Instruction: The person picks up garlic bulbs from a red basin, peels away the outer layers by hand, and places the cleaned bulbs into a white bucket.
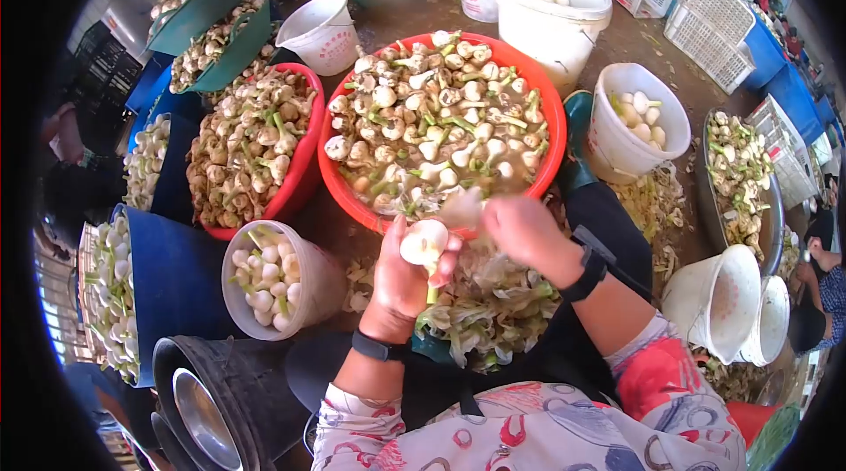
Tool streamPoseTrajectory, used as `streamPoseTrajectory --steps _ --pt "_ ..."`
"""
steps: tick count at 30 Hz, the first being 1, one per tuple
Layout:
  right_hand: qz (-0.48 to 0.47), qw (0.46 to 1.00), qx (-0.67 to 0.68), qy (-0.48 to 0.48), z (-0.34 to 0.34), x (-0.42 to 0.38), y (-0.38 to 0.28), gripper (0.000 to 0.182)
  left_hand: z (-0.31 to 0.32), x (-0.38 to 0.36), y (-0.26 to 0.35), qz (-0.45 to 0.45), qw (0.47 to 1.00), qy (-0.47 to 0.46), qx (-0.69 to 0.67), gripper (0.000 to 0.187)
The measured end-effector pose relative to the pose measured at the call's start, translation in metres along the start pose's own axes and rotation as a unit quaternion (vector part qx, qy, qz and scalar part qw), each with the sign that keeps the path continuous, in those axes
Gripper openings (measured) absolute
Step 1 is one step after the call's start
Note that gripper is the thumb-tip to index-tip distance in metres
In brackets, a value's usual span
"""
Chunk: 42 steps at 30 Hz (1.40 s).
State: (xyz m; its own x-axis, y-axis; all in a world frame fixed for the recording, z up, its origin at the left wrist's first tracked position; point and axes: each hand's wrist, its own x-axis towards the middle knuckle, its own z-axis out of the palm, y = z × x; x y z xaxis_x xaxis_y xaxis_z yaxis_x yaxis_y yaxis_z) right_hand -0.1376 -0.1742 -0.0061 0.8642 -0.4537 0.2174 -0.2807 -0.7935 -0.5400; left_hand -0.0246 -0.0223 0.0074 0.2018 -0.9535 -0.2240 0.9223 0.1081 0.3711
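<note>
My left hand (398, 275) is closed around a white, peeled garlic bulb (423, 242), its short green stem pointing down. To its right, my right hand (530, 231) is closed and slightly blurred by motion. A smeared pale flap of garlic peel (463, 209) shows at its fingertips, apart from the bulb. Just beyond both hands stands a large red tub (555, 140), full of unpeeled garlic bulbs (432, 110) in murky water. Beneath the hands lies a heap of loose garlic peelings (493, 299).
Peeled bulbs fill a white bucket (308, 295) at left and another bucket (617, 149) at right. A second red tub (313, 132) holds unpeeled garlic. Black buckets (256, 383) stand at lower left, a blue container (181, 286) above them. Empty white buckets (714, 299) lean at right.
</note>
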Motion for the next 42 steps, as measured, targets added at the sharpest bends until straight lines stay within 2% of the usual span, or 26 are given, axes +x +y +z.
streamPoseTrajectory --steps 1,2,3,4,5,6,8,9,13,15,20,23,24,25,26,28,30,31,32,33,34,35,38,40,41,42 --pt "0.038 0.999 0.009 -0.028 -0.008 -0.004 -0.014 0.014 0.005 0.001 0.001 0.006 0.991 0.130 0.000 0.052" --pt "0.076 0.995 0.016 -0.060 -0.020 -0.007 -0.031 0.012 0.005 0.004 0.000 0.009 0.991 0.131 -0.004 0.052" --pt "0.073 0.995 0.015 -0.066 -0.023 -0.008 -0.041 0.012 0.004 0.005 -0.002 -0.001 0.988 0.154 -0.029 0.052" --pt "-0.026 0.998 0.063 0.007 -0.024 -0.009 -0.051 0.012 0.003 0.006 -0.003 -0.013 0.983 0.176 -0.049 0.053" --pt "-0.123 0.983 0.111 0.084 -0.024 -0.009 -0.055 0.014 0.002 0.007 -0.006 -0.017 0.984 0.156 -0.086 0.048" --pt "-0.121 0.982 0.113 0.086 -0.022 -0.010 -0.053 0.014 0.003 0.006 -0.006 -0.019 0.984 0.157 -0.083 0.048" --pt "-0.215 0.967 0.076 0.111 -0.020 -0.009 -0.049 0.020 0.003 0.006 -0.005 -0.066 0.985 0.113 -0.114 0.044" --pt "-0.224 0.961 0.115 0.114 -0.021 -0.008 -0.050 0.017 -0.002 0.006 -0.003 -0.080 0.987 0.096 -0.101 0.039" --pt "-0.247 0.960 0.099 0.083 -0.032 -0.007 -0.056 0.016 -0.002 0.006 0.000 -0.101 0.983 0.105 -0.111 0.037" --pt "-0.267 0.958 0.063 0.083 -0.033 -0.012 -0.059 0.014 0.000 0.005 0.000 -0.143 0.985 0.094 -0.026 0.038" --pt "-0.276 0.961 0.006 0.033 -0.042 -0.019 -0.062 0.011 -0.002 0.005 -0.003 -0.129 0.990 0.042 0.028 0.041" --pt "-0.269 0.962 -0.028 0.038 -0.045 -0.017 -0.064 0.008 0.000 0.001 -0.003 -0.129 0.991 0.006 0.030 0.043" --pt "-0.232 0.971 -0.002 0.053 -0.051 -0.010 -0.063 0.006 0.002 -0.002 -0.002 -0.139 0.990 -0.018 0.031 0.043" --pt "-0.194 0.978 0.023 0.069 -0.058 -0.002 -0.062 0.005 0.013 -0.007 0.002 -0.125 0.987 -0.044 0.091 0.045" --pt "-0.078 0.993 0.032 0.080 -0.070 0.007 -0.061 0.003 0.017 -0.008 0.003 -0.122 0.987 -0.045 0.091 0.045" --pt "0.006 0.984 0.063 0.165 -0.059 0.022 -0.024 0.012 0.024 -0.011 0.006 -0.134 0.989 -0.058 0.038 0.048" --pt "-0.035 0.975 0.195 0.103 -0.038 0.015 -0.039 0.021 0.009 -0.004 0.001 -0.078 0.996 -0.027 0.024 0.048" --pt "0.000 0.966 0.252 0.064 -0.035 0.011 -0.052 0.025 0.004 -0.003 0.002 -0.044 0.994 0.019 0.103 0.045" --pt "0.036 0.953 0.300 0.019 -0.039 0.008 -0.066 0.030 0.004 -0.004 0.002 -0.021 0.993 0.007 0.113 0.042" --pt "-0.082 0.974 0.209 0.020 -0.042 0.010 -0.076 0.030 0.004 -0.002 -0.001 0.003 0.992 0.057 0.116 0.037" --pt "-0.193 0.975 0.110 0.029 -0.043 0.012 -0.083 0.030 0.005 -0.001 -0.004 0.052 0.991 0.064 0.107 0.033" --pt "-0.210 0.976 0.059 -0.015 -0.040 0.008 -0.087 0.029 0.008 -0.002 -0.003 0.055 0.991 0.091 0.082 0.032" --pt "-0.223 0.972 0.068 0.020 -0.029 0.006 -0.089 0.018 0.007 -0.001 -0.007 0.080 0.988 0.119 0.051 0.030" --pt "-0.219 0.974 0.034 0.049 -0.024 0.007 -0.090 0.013 0.003 -0.002 -0.008 0.077 0.987 0.111 0.083 0.027" --pt "-0.213 0.974 0.001 0.079 -0.019 0.007 -0.091 0.009 -0.004 0.003 -0.014 0.092 0.988 0.068 0.107 0.025" --pt "-0.215 0.974 0.004 0.078 -0.012 0.009 -0.081 0.009 -0.008 0.005 -0.018 0.083 0.988 0.090 0.090 0.025"
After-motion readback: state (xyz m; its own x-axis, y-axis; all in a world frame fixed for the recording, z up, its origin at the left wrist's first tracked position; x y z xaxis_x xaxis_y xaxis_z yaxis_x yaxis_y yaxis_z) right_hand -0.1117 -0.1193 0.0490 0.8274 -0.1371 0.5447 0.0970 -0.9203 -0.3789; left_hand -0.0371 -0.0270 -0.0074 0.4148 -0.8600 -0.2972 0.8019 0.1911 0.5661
